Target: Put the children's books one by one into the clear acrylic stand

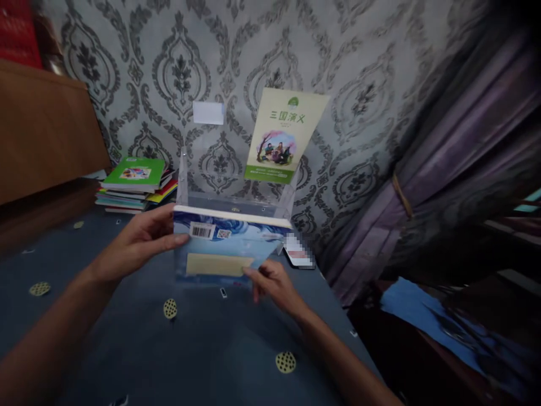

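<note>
A blue book [228,245] with a swirled pattern, a barcode and a pale yellow panel is held up over the table. My left hand [146,237] grips its left edge, thumb on the near face. At its lower right, my right hand [273,282] pinches the edge near the yellow panel. Just behind the book stands a clear plastic stand [181,175]. A light green book [281,138] leans upright at the right of this stand, its front cover facing me.
A stack of books [135,172] with a green one on top lies at the back left, beside a wooden cabinet [46,129]. A phone [299,251] lies right of the stand. Patterned wallpaper is behind; a tied purple curtain [393,197] hangs at the right.
</note>
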Available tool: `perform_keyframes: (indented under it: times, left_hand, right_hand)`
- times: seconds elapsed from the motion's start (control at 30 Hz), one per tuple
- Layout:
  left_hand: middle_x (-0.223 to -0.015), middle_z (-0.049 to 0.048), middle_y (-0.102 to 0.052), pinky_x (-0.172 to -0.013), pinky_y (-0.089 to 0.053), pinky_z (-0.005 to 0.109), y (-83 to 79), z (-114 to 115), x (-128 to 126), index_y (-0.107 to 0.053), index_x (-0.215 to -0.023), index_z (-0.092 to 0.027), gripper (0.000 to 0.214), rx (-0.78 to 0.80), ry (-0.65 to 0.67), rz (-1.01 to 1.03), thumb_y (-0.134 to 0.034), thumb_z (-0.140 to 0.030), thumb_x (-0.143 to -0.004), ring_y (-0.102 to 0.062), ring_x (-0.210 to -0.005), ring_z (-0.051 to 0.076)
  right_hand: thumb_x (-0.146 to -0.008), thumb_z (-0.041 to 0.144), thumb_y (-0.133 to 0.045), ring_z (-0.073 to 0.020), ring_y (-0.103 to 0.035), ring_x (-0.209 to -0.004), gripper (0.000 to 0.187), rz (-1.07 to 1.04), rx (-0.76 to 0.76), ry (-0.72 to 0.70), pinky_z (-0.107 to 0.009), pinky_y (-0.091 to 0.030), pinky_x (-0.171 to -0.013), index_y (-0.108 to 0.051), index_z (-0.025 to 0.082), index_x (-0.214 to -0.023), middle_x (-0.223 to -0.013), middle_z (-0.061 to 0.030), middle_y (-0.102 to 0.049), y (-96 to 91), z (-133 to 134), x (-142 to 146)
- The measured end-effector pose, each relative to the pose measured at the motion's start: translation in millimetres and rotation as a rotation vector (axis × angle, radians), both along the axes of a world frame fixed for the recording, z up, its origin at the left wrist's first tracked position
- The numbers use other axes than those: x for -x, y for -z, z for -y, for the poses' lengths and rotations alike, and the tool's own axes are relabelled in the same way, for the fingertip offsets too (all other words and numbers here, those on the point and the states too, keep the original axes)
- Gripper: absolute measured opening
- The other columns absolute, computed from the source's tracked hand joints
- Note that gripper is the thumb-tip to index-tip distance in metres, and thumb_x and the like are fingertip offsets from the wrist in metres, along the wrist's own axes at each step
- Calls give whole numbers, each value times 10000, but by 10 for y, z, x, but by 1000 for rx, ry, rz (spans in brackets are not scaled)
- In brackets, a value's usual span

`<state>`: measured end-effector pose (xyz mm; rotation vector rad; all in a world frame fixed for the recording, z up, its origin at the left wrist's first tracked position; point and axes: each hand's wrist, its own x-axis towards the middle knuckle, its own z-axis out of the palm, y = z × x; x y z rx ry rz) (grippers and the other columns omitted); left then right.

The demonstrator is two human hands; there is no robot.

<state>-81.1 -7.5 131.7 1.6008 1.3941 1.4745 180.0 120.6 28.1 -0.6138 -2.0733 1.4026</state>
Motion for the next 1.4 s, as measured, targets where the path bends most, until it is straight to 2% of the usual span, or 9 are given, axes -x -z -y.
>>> perform_keyframes:
  times: [0.07,0.13,0.23,0.43,0.6,0.87,1.03,1.23,1.4]
  left_hand:
    - [-998,23,-758,-927,-579,472,-118,133,-35,-783,-986,-303,290,1,59,-94,-774,-489,-763,-702,-1001,297]
    - [-1055,29,-774,-1068,-484,550,-109,219,-30,-802,-924,-323,275,45,206,-224,-721,-558,-807,-674,-1138,330]
    - [-1252,40,-729,-1176,-363,556,202,303,27,-800,-1009,-341,291,148,405,-426,-580,-515,-929,-516,-1381,312]
    - [-1489,16,-564,-1151,-433,438,977,435,233,-639,-1342,-362,393,344,470,-571,-479,-281,-993,-523,-1380,237]
    - [-1364,68,-666,-1091,-483,434,1038,38,225,-659,-1311,-279,379,274,292,-606,-467,-346,-991,-626,-1253,270]
    - [-1594,126,-416,-1239,-259,454,1501,-640,-128,-496,-1462,-155,539,214,120,-889,-391,-440,-1016,-318,-1512,247]
    - [-1574,150,-441,-1238,-262,474,1619,-740,-79,-494,-1456,-115,531,175,45,-868,-336,-375,-1021,-340,-1502,249]
    - [-1510,115,-531,-1226,-314,453,1663,-734,55,-549,-1393,-154,467,137,-24,-761,-342,-289,-997,-450,-1433,216]
    - [-1472,124,-568,-1199,-362,446,1642,-732,87,-575,-1355,-144,448,135,-14,-709,-367,-267,-978,-501,-1390,235]
  right_hand:
    - [-919,585,-589,-211,-721,-707,435,-61,-195,101,-349,-605,-659,-778,211,-1036,-916,-82,-777,-72,-25,-74]
    - [-941,486,-585,-278,-702,-1102,380,-91,-386,159,-452,-574,-951,-741,244,-1188,-1201,-104,-744,-53,-39,-137]
    - [-953,275,-547,-269,-522,-1387,440,28,-550,151,-498,-451,-1133,-611,266,-1389,-1501,-92,-554,157,-36,-226]
    - [-836,-35,-380,-244,-448,-1448,675,356,-727,-36,-590,-359,-1182,-568,244,-1422,-1560,-103,-479,622,-24,-380]
    - [-920,51,-372,-226,-528,-1382,541,338,-648,14,-555,-413,-1159,-622,246,-1359,-1504,-86,-551,563,-9,-359]
    - [-1000,299,-466,-277,-545,-1362,402,232,-502,113,-528,-454,-1123,-630,218,-1357,-1460,-133,-584,492,73,-275]
    - [-984,307,-480,-283,-546,-1352,401,274,-472,194,-480,-501,-1062,-637,194,-1335,-1527,-147,-506,526,63,-270]
    - [-984,304,-461,-330,-483,-1406,401,452,-655,299,-610,-341,-1151,-638,193,-1326,-1487,-153,-554,588,-11,-225]
    - [-1004,261,-418,-270,-438,-1450,400,435,-747,98,-565,-300,-1196,-618,192,-1343,-1474,-120,-577,489,-21,67]
